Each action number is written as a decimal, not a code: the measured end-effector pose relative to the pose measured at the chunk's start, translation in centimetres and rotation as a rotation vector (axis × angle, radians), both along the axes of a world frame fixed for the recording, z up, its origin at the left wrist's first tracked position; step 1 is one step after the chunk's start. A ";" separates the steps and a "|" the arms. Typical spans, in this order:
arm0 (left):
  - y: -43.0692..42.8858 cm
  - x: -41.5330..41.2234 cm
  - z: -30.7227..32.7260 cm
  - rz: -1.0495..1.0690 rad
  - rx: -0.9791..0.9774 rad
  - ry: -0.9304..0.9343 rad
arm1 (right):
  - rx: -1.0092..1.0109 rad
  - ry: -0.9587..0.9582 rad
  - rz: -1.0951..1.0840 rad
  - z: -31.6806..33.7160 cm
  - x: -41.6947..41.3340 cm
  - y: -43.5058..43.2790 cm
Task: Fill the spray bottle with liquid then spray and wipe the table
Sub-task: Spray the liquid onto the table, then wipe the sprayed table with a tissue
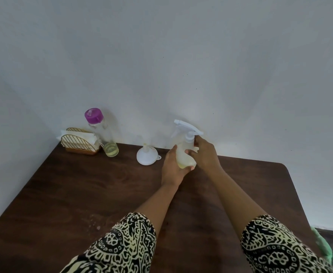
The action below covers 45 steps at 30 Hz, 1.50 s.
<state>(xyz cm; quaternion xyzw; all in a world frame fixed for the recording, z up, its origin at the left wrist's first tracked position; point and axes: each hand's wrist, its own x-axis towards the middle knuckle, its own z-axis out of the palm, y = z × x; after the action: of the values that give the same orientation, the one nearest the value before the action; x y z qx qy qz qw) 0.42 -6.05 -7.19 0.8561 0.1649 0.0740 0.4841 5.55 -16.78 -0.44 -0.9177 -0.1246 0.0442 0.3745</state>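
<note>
The spray bottle (185,152) stands upright near the far edge of the table (83,194), right of its middle, with both hands on it. The left hand (172,168) grasps the body from the left, fingers curled round its lower part. The right hand (205,154) grasps the neck just under the white head (187,128), fingers wrapped at the collar. Whether the base touches the table cannot be told, as the hands cover it. Pale yellowish liquid shows in the lower part of the body, and the head sits on top, so filling is judged done. The grasp at the collar suggests the head is being tightened, though this cannot be confirmed. A white funnel (146,157) lies mouth down by the far edge, just left of the left hand and apart from it. A capped bottle (102,133) with a little yellowish liquid at its bottom stands near the far left corner, beside a wire holder (79,143) of napkins. A green cloth (323,245) shows at the right edge, near the person. No wet patch is visible on the table. Spraying and wiping are judged not yet begun.
</note>
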 end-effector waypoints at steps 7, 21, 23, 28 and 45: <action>2.1 -1.1 2.8 -0.186 0.061 0.082 | -0.118 -0.009 -0.117 1.1 -1.1 0.6; 35.6 -7.9 11.0 0.165 0.557 0.122 | -0.129 -0.061 0.164 5.6 -8.5 23.1; 38.2 -6.7 10.5 0.027 0.621 0.199 | -0.186 -0.137 0.228 4.7 -8.5 27.2; 41.3 -3.1 10.0 -0.273 0.883 0.305 | -0.378 -0.173 0.302 3.3 -7.3 34.9; 45.5 -0.3 8.1 -0.437 0.939 0.222 | -0.568 -0.028 0.140 2.0 -3.2 40.2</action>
<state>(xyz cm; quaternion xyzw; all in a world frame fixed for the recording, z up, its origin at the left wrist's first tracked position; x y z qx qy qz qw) 0.07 39.48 0.88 0.9979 -0.0182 -0.0539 0.0321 2.34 23.45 1.57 -0.9755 -0.1754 0.0902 0.0970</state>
